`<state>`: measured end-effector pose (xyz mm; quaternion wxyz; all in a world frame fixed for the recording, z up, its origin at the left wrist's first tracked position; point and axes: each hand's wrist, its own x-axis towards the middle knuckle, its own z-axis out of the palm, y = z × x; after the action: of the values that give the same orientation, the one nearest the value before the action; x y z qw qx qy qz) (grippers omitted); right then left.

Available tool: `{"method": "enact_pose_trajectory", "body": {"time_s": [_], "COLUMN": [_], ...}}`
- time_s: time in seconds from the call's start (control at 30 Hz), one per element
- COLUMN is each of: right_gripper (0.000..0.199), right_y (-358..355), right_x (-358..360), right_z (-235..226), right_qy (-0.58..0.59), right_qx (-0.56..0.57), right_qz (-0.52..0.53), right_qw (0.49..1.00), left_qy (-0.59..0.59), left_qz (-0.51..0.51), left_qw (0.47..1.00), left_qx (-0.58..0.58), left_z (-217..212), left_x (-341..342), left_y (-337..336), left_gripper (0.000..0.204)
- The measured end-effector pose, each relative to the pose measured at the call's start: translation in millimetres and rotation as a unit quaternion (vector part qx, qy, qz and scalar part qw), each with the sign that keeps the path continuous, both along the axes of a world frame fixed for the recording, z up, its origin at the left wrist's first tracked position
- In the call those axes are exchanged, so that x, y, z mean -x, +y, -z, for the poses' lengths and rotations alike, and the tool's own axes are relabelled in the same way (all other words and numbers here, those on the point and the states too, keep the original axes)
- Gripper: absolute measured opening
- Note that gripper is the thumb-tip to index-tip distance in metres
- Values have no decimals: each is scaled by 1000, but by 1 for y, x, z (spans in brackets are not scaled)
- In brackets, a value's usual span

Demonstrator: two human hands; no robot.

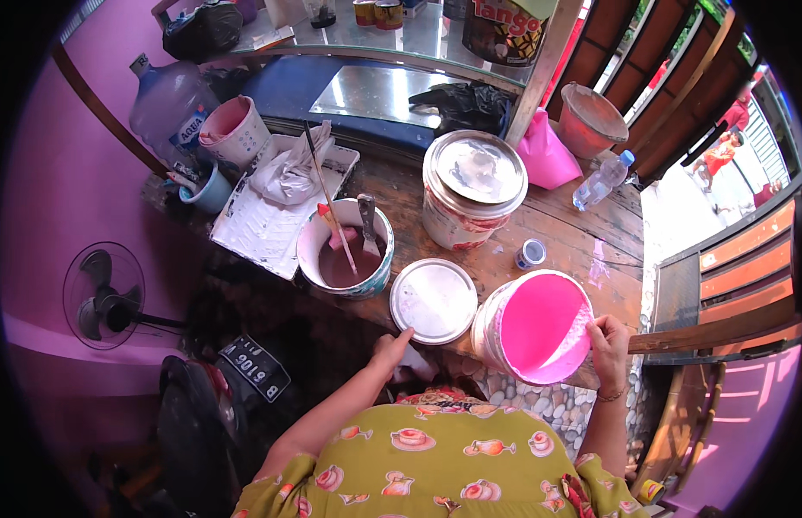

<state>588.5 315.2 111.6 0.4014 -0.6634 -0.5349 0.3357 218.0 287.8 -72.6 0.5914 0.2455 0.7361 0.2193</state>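
My right hand grips the right rim of a white bucket with bright pink paint inside. The bucket stands tilted towards me at the table's near edge, and a paler streak runs down its inner right side. To its left lies a round whitish lid. My left hand holds the lid's near left edge, with the thumb on top and the other fingers partly hidden. Left of the lid, a paint bucket holds dull pink paint, a scraper, a thin stick and a red-tipped tool.
A lidded paint bucket stands behind the round lid, near a small jar. A paint tray with a crumpled plastic bag lies at left. A water bottle and pink bag sit far right. A fan and motorbike stand at lower left.
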Motion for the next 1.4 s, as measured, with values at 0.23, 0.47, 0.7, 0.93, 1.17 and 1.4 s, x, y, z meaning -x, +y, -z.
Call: {"method": "enact_pose_trajectory", "body": {"time_s": [0.23, 0.47, 0.7, 0.93, 1.17, 1.4], "right_gripper": [12, 20, 35, 63, 35, 33], "right_y": [24, 35, 2, 26, 15, 19], "right_x": [11, 21, 154, 304, 363, 390], "right_z": [2, -44, -136, -52, 6, -19], "right_qy": [47, -276, 128, 58, -195, 63], "right_qx": [3, -131, 13, 201, 110, 98], "right_qz": [-3, -20, -296, -694, -744, -756], "right_qw": [999, 952, 946, 689, 630, 644], "left_qy": [-40, 133, -346, -453, -19, 137], "left_qz": [-1, 329, 118, -21, -300, 131], "left_qw": [999, 934, 904, 832, 865, 896], "left_qx": [-21, -41, -220, -319, -402, -401], "left_z": [0, -83, -211, -266, -231, -208], "left_x": [14, 78, 119, 144, 224, 192], "left_y": [-17, -53, -71, -99, -120, -100], "left_gripper": [78, 51, 19, 42, 52, 98]}}
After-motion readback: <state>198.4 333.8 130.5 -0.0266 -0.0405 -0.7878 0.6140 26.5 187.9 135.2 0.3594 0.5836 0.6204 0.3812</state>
